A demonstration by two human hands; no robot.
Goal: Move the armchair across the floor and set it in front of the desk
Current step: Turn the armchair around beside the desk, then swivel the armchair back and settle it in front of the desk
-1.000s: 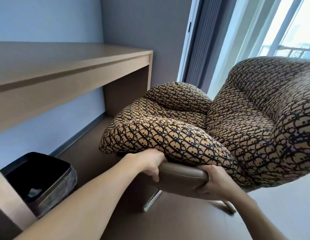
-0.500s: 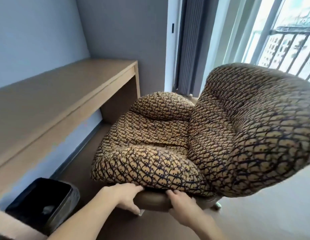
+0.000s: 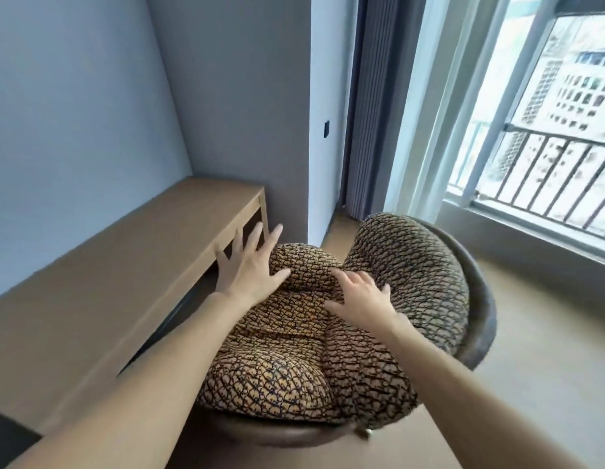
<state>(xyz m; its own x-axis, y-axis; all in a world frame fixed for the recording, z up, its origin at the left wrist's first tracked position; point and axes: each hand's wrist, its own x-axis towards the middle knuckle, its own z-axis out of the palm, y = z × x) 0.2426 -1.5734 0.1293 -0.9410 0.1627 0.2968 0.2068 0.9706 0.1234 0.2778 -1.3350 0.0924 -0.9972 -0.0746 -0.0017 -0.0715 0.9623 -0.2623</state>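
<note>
The armchair [image 3: 406,275], padded in tan fabric with a dark pattern and set in a brown shell, stands on the floor beside the long wooden desk [image 3: 125,265], its left side against the desk's front edge. My left hand [image 3: 250,265] hovers with fingers spread over the far armrest cushion, near the desk's end. My right hand [image 3: 362,296] is over the seat where it meets the backrest, fingers apart and holding nothing. Whether either hand touches the fabric is unclear. The chair's base is hidden.
A grey wall and a corner pillar [image 3: 260,113] rise behind the desk. A dark curtain [image 3: 368,113] and a large window with a railing [image 3: 548,164] stand at the right. Bare floor [image 3: 548,350] lies right of the chair. A dark object [image 3: 6,441] shows at the lower left.
Both hands have let go of the chair's front rim and risen over the seat with fingers spread. The view has lifted, so I look down on the chair from higher up.
</note>
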